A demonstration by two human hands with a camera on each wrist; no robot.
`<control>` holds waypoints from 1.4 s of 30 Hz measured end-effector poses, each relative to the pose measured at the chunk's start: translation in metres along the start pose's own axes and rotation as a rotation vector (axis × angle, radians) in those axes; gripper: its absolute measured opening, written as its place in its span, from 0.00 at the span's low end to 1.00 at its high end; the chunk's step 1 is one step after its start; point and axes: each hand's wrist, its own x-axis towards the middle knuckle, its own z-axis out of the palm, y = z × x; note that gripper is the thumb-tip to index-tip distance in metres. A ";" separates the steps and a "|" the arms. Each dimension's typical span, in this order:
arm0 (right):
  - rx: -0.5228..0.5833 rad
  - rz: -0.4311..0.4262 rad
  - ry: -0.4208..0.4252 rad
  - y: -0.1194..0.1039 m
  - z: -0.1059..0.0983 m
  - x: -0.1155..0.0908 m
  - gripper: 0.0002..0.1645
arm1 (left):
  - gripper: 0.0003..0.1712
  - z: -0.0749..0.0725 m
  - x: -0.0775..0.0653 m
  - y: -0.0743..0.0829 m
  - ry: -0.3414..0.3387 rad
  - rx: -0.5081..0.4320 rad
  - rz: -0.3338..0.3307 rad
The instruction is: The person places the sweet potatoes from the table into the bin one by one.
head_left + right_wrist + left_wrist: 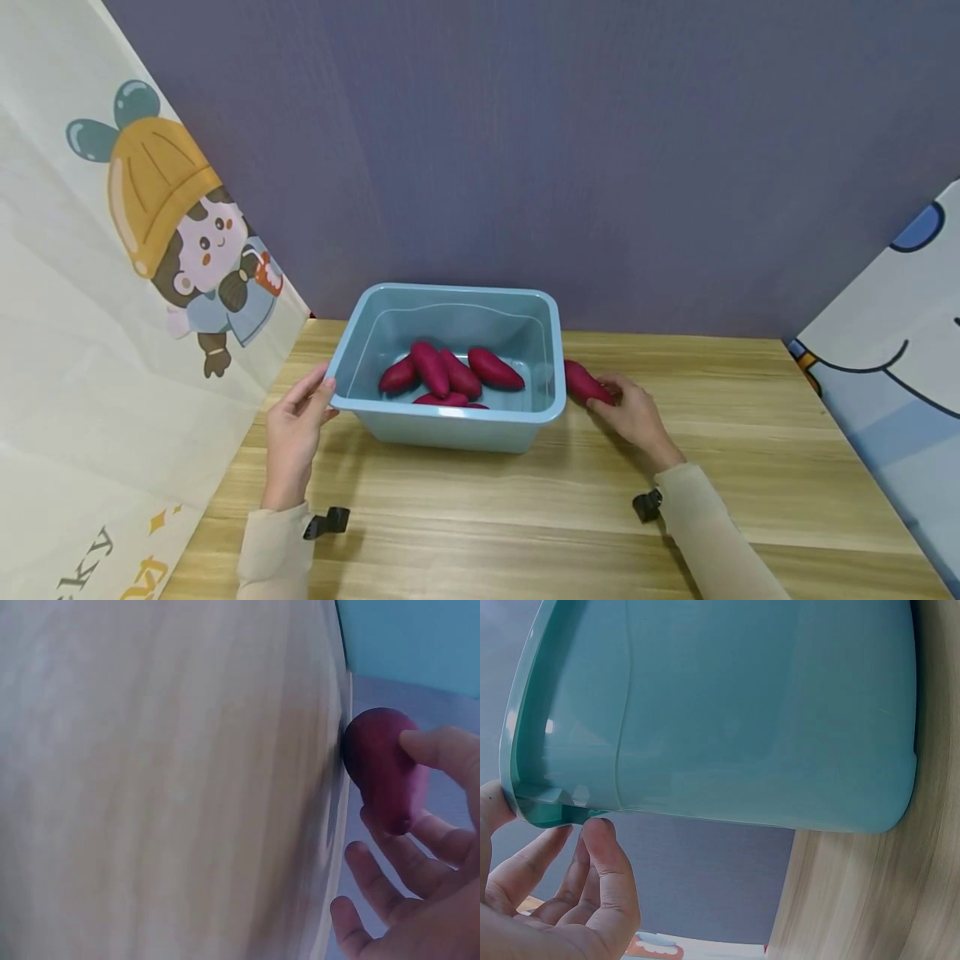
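A light blue plastic bin [457, 429] stands on the wooden table with several dark red sweet potatoes [430, 369] lying loose on its floor. At the bin's near left corner my left hand [294, 433] pinches the rim between thumb and fingers; the left wrist view shows the fingers curled under the lip. To the right of the bin, another sweet potato [386, 769] lies close over the tabletop. My right hand [630, 417] holds its near end, thumb on one side and fingers on the other. Part of that sweet potato's far end is hidden by the bin in the head view.
The wooden table [480, 517] ends at a purple-grey wall [480, 167] behind the bin. A white sheet with a cartoon figure [202, 242] rises at the left, and another printed sheet [892, 333] stands at the right.
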 end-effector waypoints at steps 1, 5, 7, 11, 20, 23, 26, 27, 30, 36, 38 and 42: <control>0.003 0.006 0.001 0.000 -0.001 0.000 0.27 | 0.28 0.000 0.000 0.000 0.002 0.001 0.000; 0.021 0.028 0.006 -0.001 -0.005 0.001 0.27 | 0.27 0.000 0.000 -0.001 0.006 0.005 -0.003; 0.024 0.008 0.018 -0.003 -0.010 0.003 0.27 | 0.27 0.000 0.000 -0.001 0.009 0.010 -0.008; 0.018 -0.064 0.055 -0.015 -0.027 0.009 0.27 | 0.29 -0.001 -0.001 0.000 0.010 0.016 -0.013; 0.015 -0.203 0.157 -0.071 -0.082 0.028 0.26 | 0.28 -0.001 -0.002 0.001 0.008 0.031 -0.023; -0.025 -0.211 0.172 -0.092 -0.097 0.034 0.28 | 0.28 -0.002 -0.002 0.001 0.013 0.034 -0.021; -0.046 -0.206 0.164 -0.113 -0.105 0.039 0.30 | 0.28 -0.002 -0.001 0.000 0.016 0.032 -0.020; -0.051 -0.207 0.156 -0.119 -0.107 0.041 0.31 | 0.28 -0.002 -0.001 0.000 0.017 0.030 -0.020; -0.044 -0.219 0.133 -0.138 -0.108 0.047 0.31 | 0.28 -0.002 0.000 0.000 0.018 0.028 -0.024; -0.023 -0.280 0.104 -0.175 -0.100 0.062 0.29 | 0.29 -0.001 0.000 0.000 0.012 0.017 -0.021; -0.012 -0.304 0.096 -0.188 -0.096 0.067 0.29 | 0.29 -0.001 0.000 0.000 0.011 0.013 -0.019; 0.001 -0.348 0.076 -0.215 -0.084 0.075 0.27 | 0.30 0.000 0.001 0.001 0.006 0.012 -0.017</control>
